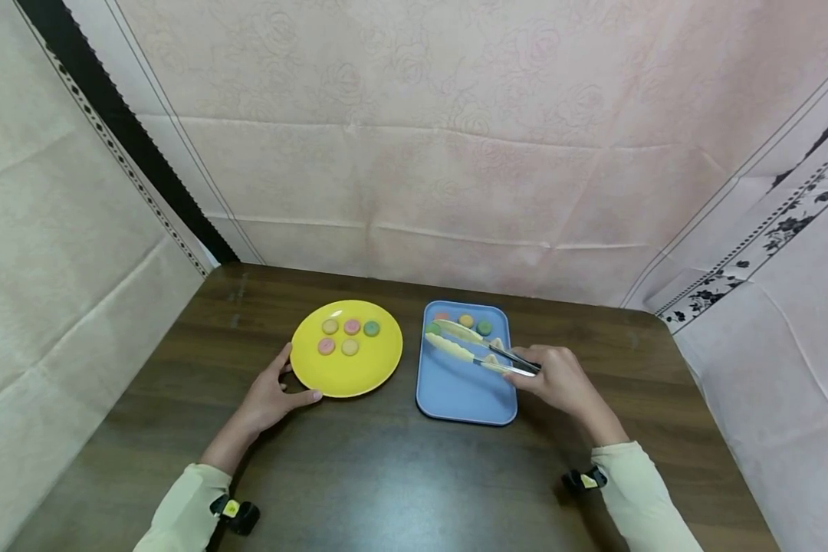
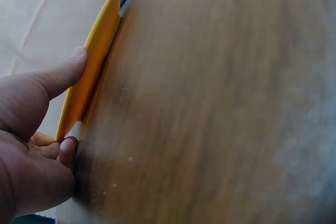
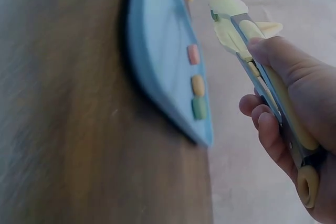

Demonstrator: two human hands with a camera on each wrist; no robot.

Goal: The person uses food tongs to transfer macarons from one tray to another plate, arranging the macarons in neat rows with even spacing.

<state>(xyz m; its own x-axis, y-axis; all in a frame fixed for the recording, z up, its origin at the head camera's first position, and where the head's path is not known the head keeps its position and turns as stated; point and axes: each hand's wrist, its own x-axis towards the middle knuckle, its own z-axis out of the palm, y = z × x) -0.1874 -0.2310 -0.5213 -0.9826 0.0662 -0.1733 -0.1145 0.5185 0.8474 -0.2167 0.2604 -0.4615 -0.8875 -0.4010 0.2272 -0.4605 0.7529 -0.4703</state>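
My left hand (image 1: 271,399) holds a yellow plate (image 1: 345,376) by its left rim. In the left wrist view the thumb lies along the plate's edge and the other fingers curl at its lower side. Several small round macaron-like pieces, pink, cream and green, lie on the plate. My right hand (image 1: 555,376) grips a pair of tongs (image 3: 273,87) with pale cream tips, over the blue tray (image 1: 465,399). Between the tips sits a green round piece (image 1: 432,328), partly hidden. On the tray's far end lie a pink piece (image 3: 193,54), a yellow piece (image 1: 465,320) and another green piece (image 1: 484,328).
Plate and tray stand side by side on a dark wooden table (image 1: 386,475), with a gap between them. Pale patterned cloth (image 1: 414,184) hangs behind the table's far edge and along both sides. A black wrist camera (image 1: 238,515) sits at the left sleeve.
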